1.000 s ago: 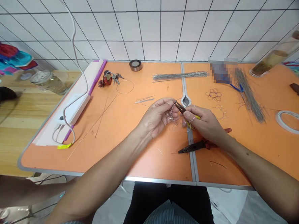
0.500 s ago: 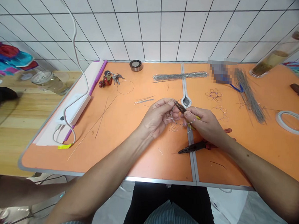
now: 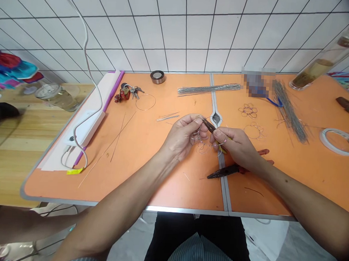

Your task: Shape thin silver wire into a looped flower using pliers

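Pliers (image 3: 208, 125) in right hand (image 3: 234, 144), grip closed round them; left hand (image 3: 182, 135) pinches looped wire (image 3: 202, 147): bending, apparently, steadiness wanted next.

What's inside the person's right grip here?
The right grip holds pliers: the dark nose and slivers of yellow handle show. The rest of the handles is covered.

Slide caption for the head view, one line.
Left hand holds looped wire while right hand grips pliers over an orange table.

Yellow-handled pliers (image 3: 208, 125); orange tabletop (image 3: 188, 194); striped blue-grey shirt (image 3: 196, 256).
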Demonstrator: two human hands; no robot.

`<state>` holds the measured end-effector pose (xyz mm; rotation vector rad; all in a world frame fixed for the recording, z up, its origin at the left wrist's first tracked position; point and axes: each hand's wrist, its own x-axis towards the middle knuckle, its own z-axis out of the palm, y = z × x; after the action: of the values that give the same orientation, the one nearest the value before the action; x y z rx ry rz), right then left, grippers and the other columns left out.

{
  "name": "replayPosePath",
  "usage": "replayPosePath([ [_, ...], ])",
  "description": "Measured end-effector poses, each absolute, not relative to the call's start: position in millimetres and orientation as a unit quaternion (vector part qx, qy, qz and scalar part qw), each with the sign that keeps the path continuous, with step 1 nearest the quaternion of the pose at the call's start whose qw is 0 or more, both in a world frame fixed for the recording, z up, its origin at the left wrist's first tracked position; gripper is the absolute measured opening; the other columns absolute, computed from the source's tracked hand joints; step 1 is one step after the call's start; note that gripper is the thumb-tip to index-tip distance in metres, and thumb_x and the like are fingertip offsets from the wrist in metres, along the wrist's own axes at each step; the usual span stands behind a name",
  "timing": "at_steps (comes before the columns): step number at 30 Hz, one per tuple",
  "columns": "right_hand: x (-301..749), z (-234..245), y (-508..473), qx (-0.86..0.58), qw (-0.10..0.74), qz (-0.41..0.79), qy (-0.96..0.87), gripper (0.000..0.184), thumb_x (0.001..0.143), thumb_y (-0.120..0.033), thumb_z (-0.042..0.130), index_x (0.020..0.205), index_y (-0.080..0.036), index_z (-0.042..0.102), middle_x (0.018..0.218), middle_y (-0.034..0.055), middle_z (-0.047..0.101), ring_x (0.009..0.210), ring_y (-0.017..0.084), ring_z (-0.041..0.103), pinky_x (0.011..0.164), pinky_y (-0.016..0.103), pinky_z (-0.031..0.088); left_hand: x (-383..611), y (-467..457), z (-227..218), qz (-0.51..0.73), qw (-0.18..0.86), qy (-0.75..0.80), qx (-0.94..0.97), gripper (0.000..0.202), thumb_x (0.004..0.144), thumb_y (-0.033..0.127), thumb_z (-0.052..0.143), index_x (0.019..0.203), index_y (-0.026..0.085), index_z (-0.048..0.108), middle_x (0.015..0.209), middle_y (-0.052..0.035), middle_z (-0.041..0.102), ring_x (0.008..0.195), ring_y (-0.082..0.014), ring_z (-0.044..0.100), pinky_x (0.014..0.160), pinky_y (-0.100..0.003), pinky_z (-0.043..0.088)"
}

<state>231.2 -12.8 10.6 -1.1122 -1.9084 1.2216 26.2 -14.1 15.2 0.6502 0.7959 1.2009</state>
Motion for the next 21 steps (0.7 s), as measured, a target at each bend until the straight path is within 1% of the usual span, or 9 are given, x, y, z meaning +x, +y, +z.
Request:
replayPosePath([
  [5, 227.8, 14.4, -15.1, -0.418, 0.309, 0.462, -0.719, 0.060, 0.109, -0.070, 0.053, 0.078, -0.021, 0.067, 0.076, 0.0035, 0.067, 0.072, 0.019, 0.059, 0.071, 0.034, 0.043, 26.9, -14.9, 16.9, 0.542, 0.696, 0.369, 0.291, 0.016, 0.093, 0.024, 0.084, 0.086, 0.016, 0.071, 0.071, 0.0008, 0.071, 0.060, -0.0088, 0.066, 0.062, -0.020, 0.050],
  [11, 228.8, 12.3, -15.1, -0.421, 0.310, 0.455, -0.721, 0.060, 0.110, -0.069, 0.053, 0.075, -0.021, 0.063, 0.074, 0.0024, 0.064, 0.073, 0.019, 0.058, 0.072, 0.033, 0.043, 27.3, -15.5, 17.9, 0.542, 0.690, 0.373, 0.302, 0.016, 0.093, 0.024, 0.084, 0.086, 0.017, 0.071, 0.072, 0.0012, 0.071, 0.061, -0.0089, 0.065, 0.062, -0.021, 0.050],
  [21, 229.9, 6.6, -9.5, -0.417, 0.304, 0.443, -0.733, 0.058, 0.111, -0.069, 0.052, 0.086, -0.020, 0.073, 0.083, 0.0044, 0.073, 0.078, 0.019, 0.064, 0.074, 0.032, 0.045, 28.0, -15.9, 20.3, 0.550, 0.686, 0.372, 0.298, 0.016, 0.096, 0.023, 0.082, 0.086, 0.015, 0.072, 0.073, 0.0004, 0.071, 0.060, -0.0087, 0.066, 0.062, -0.021, 0.052],
])
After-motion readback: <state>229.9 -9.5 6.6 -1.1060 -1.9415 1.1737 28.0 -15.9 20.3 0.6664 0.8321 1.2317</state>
